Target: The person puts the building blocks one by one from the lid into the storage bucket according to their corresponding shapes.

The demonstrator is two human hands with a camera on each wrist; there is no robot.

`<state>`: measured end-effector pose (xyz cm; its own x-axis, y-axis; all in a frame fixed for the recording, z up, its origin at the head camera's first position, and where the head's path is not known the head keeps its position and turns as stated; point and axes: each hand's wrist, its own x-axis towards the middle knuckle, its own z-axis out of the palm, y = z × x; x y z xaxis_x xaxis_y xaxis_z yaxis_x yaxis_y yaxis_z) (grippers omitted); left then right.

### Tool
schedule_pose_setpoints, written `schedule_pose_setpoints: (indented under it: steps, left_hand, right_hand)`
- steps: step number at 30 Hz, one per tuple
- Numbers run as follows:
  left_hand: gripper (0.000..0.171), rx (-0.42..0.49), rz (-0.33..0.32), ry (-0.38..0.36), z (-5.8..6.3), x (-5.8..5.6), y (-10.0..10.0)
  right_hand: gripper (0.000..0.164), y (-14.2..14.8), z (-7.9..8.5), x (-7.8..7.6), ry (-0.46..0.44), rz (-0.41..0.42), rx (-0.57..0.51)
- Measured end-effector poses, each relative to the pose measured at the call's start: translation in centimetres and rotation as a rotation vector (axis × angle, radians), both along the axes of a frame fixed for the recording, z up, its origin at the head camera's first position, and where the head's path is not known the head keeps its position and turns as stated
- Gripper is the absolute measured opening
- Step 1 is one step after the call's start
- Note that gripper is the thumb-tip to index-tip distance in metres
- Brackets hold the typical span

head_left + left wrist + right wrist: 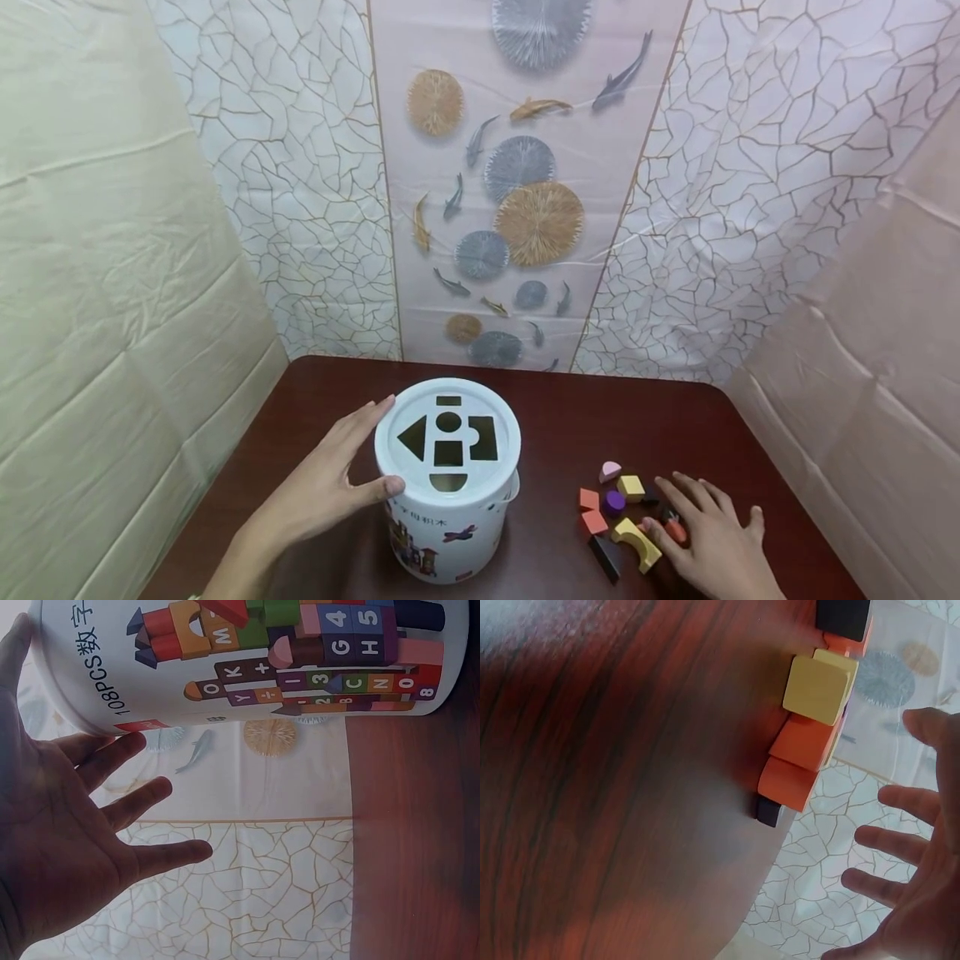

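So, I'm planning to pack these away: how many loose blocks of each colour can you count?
Yellow blocks: 2
Red-orange blocks: at least 3
Black blocks: at least 2
Purple block: 1
Pink block: 1
Total: at least 9; the right hand may hide more.

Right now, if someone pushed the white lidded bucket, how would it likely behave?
The white lidded bucket would probably feel stiff, since its lid looks smooth and evenly round. Standing upright on the table, it may slide if pushed low, but could tip if pushed at lid height, near the left hand.
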<state>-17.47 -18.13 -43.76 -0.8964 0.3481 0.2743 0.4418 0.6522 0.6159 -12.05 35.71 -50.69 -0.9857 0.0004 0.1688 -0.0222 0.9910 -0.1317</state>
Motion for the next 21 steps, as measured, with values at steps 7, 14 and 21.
schedule_pose_setpoints:
  steps: [7,14,21]
  left_hand:
    - [0.104,0.006,0.004,-0.005,-0.1,0.0,0.0]
    - [0.105,0.008,0.012,-0.011,0.0,0.0,0.0]
    - [0.105,0.017,0.013,-0.004,-0.1,0.0,0.0]
  right_hand:
    - [0.07,0.5,-0.3,-0.3,-0.018,0.037,0.01]
    - [0.055,0.5,-0.7,-0.6,0.021,0.071,0.046]
    - [0.048,0.9,-1.3,-1.5,0.047,0.068,0.011]
